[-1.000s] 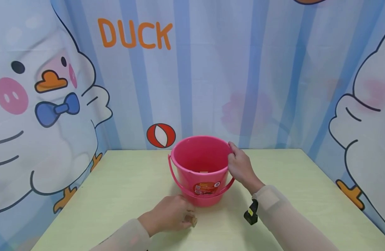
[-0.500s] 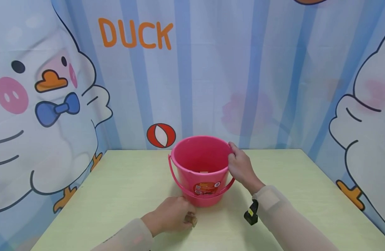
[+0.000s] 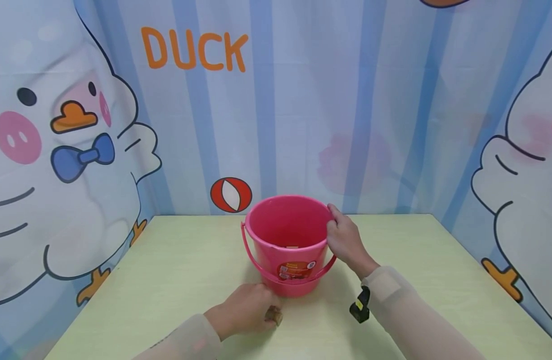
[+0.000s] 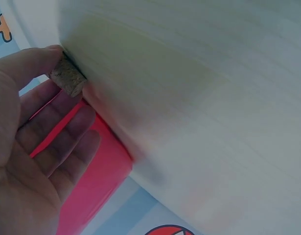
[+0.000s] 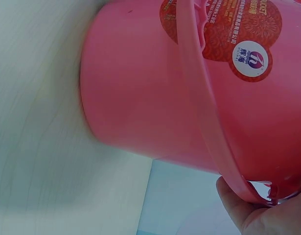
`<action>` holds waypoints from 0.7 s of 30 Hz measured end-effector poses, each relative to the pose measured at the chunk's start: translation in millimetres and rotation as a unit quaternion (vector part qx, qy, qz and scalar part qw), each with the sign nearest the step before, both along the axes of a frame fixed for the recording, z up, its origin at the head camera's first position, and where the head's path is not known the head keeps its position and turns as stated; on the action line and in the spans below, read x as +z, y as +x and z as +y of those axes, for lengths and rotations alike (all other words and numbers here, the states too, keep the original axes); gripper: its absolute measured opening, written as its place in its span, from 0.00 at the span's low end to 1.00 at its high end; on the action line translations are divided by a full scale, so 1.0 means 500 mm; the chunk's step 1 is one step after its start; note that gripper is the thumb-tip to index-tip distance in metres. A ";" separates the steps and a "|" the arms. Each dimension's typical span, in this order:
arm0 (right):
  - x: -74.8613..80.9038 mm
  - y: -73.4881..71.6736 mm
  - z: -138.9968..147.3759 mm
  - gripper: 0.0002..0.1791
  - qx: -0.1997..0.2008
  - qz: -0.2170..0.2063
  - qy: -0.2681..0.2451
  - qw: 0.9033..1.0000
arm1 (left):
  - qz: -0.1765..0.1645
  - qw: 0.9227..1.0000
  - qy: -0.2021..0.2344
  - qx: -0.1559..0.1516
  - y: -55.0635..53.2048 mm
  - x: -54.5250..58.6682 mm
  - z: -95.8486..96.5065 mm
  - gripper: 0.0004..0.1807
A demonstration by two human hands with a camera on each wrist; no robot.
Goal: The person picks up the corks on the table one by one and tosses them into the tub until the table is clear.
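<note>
My left hand (image 3: 246, 307) pinches a small brown cork (image 4: 68, 76) between thumb and index finger, low at the tabletop. The other fingers are loosely bent beside the cork in the left wrist view. Just beyond this hand stands a pink bucket (image 3: 268, 250), upright on the table. My right hand (image 3: 348, 240) grips the bucket at the right side of its rim, with the thumb over the edge. The bucket's handle (image 5: 204, 98) hangs down across its front. Most of the bucket's inside bottom is hidden; a small pale patch shows in it.
The pale yellow table (image 3: 190, 260) reaches back to a curtain (image 3: 303, 100) printed with stripes and ducks. A black strap piece (image 3: 360, 305) hangs at my right wrist. A red and gold label (image 3: 297, 270) is on the bucket's front.
My left hand has shifted very slightly to the right with the cork held in it. The bucket and my right hand have stayed in place.
</note>
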State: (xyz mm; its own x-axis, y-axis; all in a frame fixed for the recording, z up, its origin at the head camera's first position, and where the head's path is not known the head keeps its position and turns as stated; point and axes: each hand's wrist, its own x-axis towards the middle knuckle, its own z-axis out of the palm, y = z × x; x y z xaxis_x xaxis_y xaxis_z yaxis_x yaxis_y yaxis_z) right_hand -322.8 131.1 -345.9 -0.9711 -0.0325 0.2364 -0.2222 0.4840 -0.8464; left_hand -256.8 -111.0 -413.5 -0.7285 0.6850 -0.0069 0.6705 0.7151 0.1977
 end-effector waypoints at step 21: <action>0.000 0.002 -0.001 0.34 0.004 0.000 0.001 1.000 | -0.001 1.000 0.017 -0.003 0.008 -0.004 -0.005 0.05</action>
